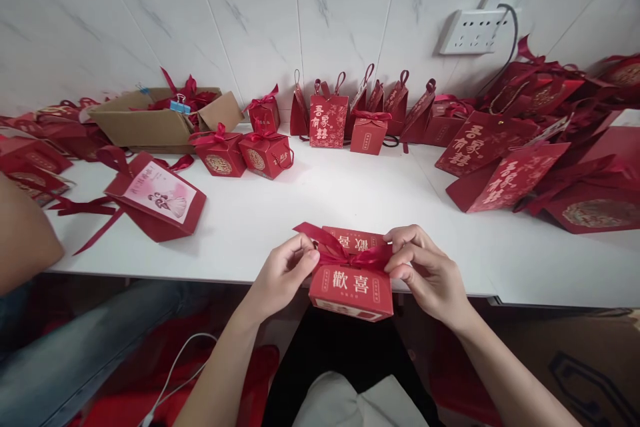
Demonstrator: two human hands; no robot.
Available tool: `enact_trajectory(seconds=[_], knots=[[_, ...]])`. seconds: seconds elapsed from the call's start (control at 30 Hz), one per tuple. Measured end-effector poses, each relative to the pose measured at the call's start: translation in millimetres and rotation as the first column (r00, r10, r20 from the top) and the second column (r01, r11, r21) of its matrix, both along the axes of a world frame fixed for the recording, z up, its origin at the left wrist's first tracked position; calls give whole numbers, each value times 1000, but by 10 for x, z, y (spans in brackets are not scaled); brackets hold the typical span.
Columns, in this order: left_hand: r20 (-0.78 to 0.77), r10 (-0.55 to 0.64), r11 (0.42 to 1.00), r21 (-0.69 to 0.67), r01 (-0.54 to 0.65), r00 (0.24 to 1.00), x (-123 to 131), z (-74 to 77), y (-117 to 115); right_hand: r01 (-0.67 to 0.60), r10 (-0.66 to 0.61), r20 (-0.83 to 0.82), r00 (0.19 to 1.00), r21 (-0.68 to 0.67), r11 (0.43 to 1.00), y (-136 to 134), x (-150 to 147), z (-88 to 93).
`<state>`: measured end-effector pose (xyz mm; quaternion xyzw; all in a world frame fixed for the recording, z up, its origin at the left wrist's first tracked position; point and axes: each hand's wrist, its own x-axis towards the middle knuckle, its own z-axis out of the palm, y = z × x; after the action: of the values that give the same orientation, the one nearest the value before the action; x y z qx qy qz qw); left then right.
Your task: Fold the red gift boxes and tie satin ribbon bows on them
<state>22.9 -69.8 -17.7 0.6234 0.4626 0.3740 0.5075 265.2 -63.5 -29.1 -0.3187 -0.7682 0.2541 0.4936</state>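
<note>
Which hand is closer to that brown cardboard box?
Left. The left hand is right of the cardboard box, at the near edge; the right hand is farther right, across the red gift box.

Both hands point(350, 273) on ribboned red box point(353, 287)

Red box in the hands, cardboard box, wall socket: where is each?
Red box point(353, 287), head view, front face.
Cardboard box point(145, 128), head view, front wall.
Wall socket point(475, 31), head view, faceplate.

On my feed the red gift box point(353, 288) reads as matt card with shiny gold lettering, and its satin ribbon point(336, 248) as glossy cloth. I see a smooth white tabletop point(320, 197), polished marble-look wall tiles point(240, 13) and a dull brown cardboard carton point(143, 127).
</note>
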Motion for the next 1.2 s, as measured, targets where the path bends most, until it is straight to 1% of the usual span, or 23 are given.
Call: enact_trajectory(seconds=[0.07, 0.13, 0.17, 0.23, 0.3, 0.37, 0.4, 0.43, 0.5, 0.53, 0.57, 0.6, 0.63, 0.67, 0.73, 0.77, 0.83, 0.9, 0.97, 1.07, 1.13, 1.2], knots=[[36, 50, 999, -10, -50, 998, 40, 38, 18, 54, -54, -6, 999, 13, 998, 8, -17, 3], [75, 22, 1000, -19, -20, 997, 67, 100, 18, 134, -134, 3, 991, 39, 990, -6, -46, 14], [67, -9, 1000, -8, 9, 998, 72, 133, 18, 179, -180, 13, 984, 56, 982, -23, -66, 19], [-27, -51, 998, 41, 52, 998, 69, 186, 48, 276, -282, 41, 959, 106, 955, -77, -120, 23], [-168, -28, 995, 94, 44, 985, 72, 209, 144, 370, -391, 89, 916, 193, 909, -149, -204, 29], [-264, 64, 982, 189, -14, 962, 102, 207, 298, 436, -489, 139, 861, 294, 851, -230, -321, 58], [-290, 143, 962, 265, -64, 946, 129, 204, 378, 448, -517, 161, 841, 330, 831, -269, -385, 88], [-298, 237, 928, 352, -125, 924, 162, 204, 446, 441, -519, 177, 836, 346, 828, -305, -445, 129], [-254, 406, 834, 495, -242, 878, 233, 218, 501, 368, -438, 195, 878, 313, 876, -360, -524, 233], [-207, 459, 795, 529, -296, 864, 264, 229, 476, 321, -382, 195, 903, 285, 903, -373, -530, 287], [-148, 488, 771, 536, -345, 860, 291, 239, 417, 287, -342, 189, 920, 266, 920, -374, -512, 332], [-94, 493, 765, 520, -379, 865, 312, 244, 331, 277, -329, 183, 927, 259, 925, -363, -471, 363], [-50, 477, 776, 493, -394, 877, 330, 240, 228, 291, -342, 183, 922, 256, 922, -339, -414, 377], [-37, 436, 805, 462, -372, 899, 347, 227, 122, 321, -372, 192, 908, 251, 913, -306, -350, 373], [-66, 324, 877, 396, -274, 944, 385, 177, -49, 379, -422, 227, 878, 209, 901, -226, -232, 321], [-80, 281, 903, 359, -235, 956, 406, 147, -95, 392, -426, 250, 870, 174, 903, -190, -191, 284], [-76, 248, 932, 291, -216, 966, 445, 94, -100, 384, -403, 303, 864, 122, 915, -140, -149, 219], [-60, 244, 946, 234, -224, 968, 458, 70, -27, 360, -375, 356, 856, 110, 926, -124, -140, 189], [-80, 232, 956, 202, -212, 969, 438, 88, 56, 348, -355, 405, 842, 95, 933, -125, -127, 192], [-192, 241, 952, 237, -194, 951, 370, 162, 90, 316, -290, 453, 843, 20, 949, -127, -83, 213], [-269, 253, 947, 264, -181, 929, 326, 212, 51, 282, -226, 458, 860, -56, 958, -125, -64, 218], [-313, 249, 947, 277, -163, 917, 300, 242, -2, 282, -208, 437, 875, -112, 953, -125, -70, 216]])
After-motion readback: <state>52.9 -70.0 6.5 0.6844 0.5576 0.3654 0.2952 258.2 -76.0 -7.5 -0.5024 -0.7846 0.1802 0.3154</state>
